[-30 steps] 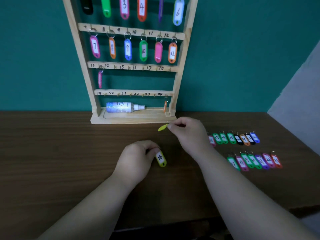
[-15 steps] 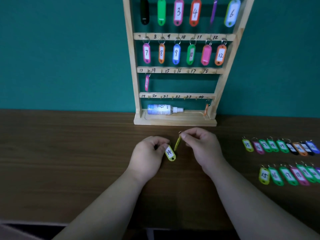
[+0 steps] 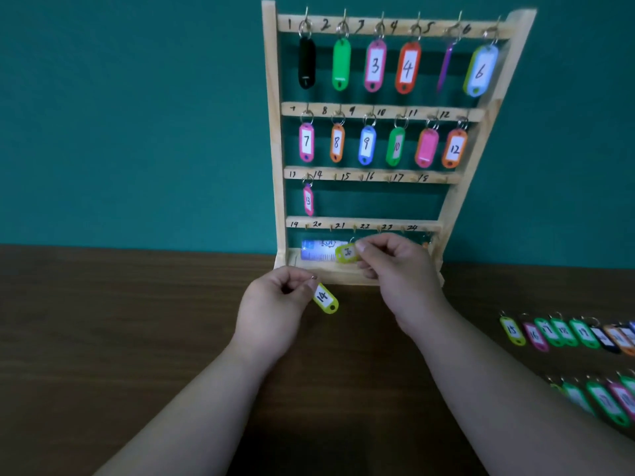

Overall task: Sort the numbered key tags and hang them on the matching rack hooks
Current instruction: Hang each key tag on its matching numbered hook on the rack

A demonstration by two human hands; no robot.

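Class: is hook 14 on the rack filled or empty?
Empty: hook 14 is bare. The left hand pinches yellow tag 14; the right hand pinches another yellow tag.

Head-worn, forward-down, seemingly near rack (image 3: 270, 132)

Dark brown wood-grain table (image 3: 137, 338), teal wall (image 3: 137, 115) behind it. Small white bottle (image 3: 318, 250) with blue print (label unreadable) lies on its side on the base ledge of the rack (image 3: 271, 132), right end hidden.
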